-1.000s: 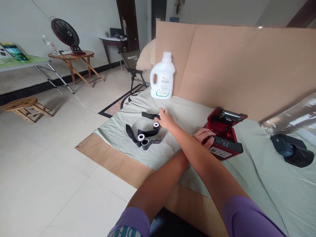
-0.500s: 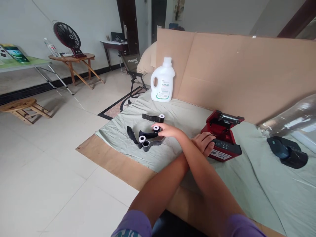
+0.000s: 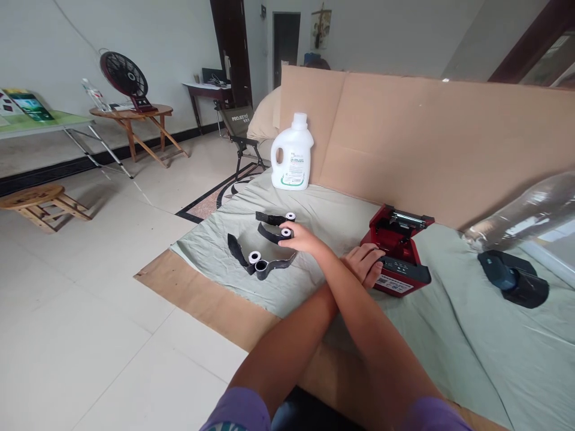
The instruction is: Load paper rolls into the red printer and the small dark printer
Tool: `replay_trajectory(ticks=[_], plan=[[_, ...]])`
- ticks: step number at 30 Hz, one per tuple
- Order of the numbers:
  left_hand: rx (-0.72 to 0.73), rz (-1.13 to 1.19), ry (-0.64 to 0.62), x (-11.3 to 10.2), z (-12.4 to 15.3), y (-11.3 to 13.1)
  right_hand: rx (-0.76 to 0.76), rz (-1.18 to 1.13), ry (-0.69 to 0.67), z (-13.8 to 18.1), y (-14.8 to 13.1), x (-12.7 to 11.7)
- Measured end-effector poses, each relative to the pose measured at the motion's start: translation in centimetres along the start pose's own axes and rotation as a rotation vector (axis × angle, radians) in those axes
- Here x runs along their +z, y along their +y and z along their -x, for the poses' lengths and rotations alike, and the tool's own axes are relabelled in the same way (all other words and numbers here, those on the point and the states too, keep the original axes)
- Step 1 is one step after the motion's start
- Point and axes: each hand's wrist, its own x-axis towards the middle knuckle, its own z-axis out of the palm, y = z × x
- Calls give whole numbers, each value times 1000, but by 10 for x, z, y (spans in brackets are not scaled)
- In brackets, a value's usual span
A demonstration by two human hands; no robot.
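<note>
My arms are crossed over the grey-green cloth point(image 3: 449, 335). My right hand point(image 3: 302, 239) reaches left and pinches a small white-cored roll point(image 3: 286, 232) that trails a black ribbon point(image 3: 267, 234). A similar roll point(image 3: 290, 216) lies just beyond it. Two more rolls point(image 3: 254, 256) with loose black strips lie closer to me, by the cloth's left edge. Further right, my left hand point(image 3: 365, 263) is curled against the front left side of a red label printer point(image 3: 398, 239), whose lid stands open.
A white jug point(image 3: 291, 154) stands at the back against a cardboard wall point(image 3: 426, 137). At the right lie a black device point(image 3: 512, 278) and a clear plastic roll point(image 3: 521, 218). Off the cloth's left edge are a cardboard strip point(image 3: 202, 293), tiled floor, a folding chair point(image 3: 240, 129) and a stool point(image 3: 33, 200).
My right hand drew back from the far roll to the nearer one and closed on it. My left hand stayed on the printer.
</note>
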Motion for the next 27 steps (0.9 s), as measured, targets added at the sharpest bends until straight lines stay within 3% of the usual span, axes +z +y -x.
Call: replay_trajectory(ticks=[4, 6, 11, 17, 21, 27], plan=[[-10, -13, 8, 1, -2, 1, -167, -16, 193, 11, -23, 2], [-15, -11, 37, 2, -3, 2, -264, -36, 146, 18, -36, 5], [-15, -59, 52, 6, -3, 1, -305, 46, -207, 38, -56, 10], [1, -165, 43, 10, 0, 1, -413, 229, -209, 56, -66, 14], [-15, -200, 32, 11, 1, 2, -409, 313, -231, 57, -69, 20], [-19, -186, 52, 8, 0, 4, -416, 302, -76, 55, -73, 25]])
